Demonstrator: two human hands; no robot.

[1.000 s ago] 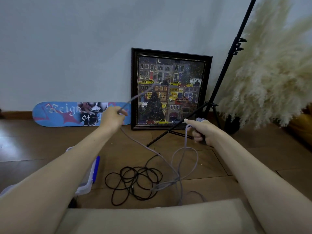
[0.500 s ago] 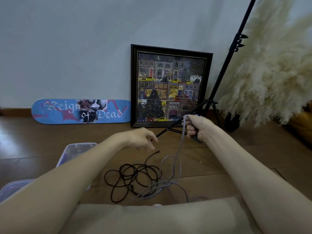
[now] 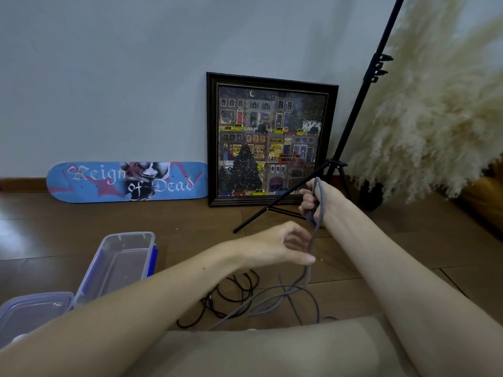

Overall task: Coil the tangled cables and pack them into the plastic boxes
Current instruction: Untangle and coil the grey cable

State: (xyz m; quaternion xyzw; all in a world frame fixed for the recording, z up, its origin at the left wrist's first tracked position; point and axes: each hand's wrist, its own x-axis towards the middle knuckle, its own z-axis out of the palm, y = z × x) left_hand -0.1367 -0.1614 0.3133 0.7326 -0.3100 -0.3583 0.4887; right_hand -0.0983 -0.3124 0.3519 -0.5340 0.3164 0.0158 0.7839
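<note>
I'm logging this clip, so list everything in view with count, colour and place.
grey cable: 1, grey, held up, trailing to the floor
black cable: 1 tangle, black, on the floor
open plastic box: 1, clear with blue clips, floor at left
second plastic box: 1, clear, bottom-left corner
skateboard deck: 1, blue, against the wall
framed picture: 1, dark frame, leaning on the wall
tripod stand: 1, black, right of the picture
pampas grass: 1 bunch, cream, far right
left hand: 1, at the grey cable, grip unclear
right hand: 1, raised, grips coiled grey cable
</note>
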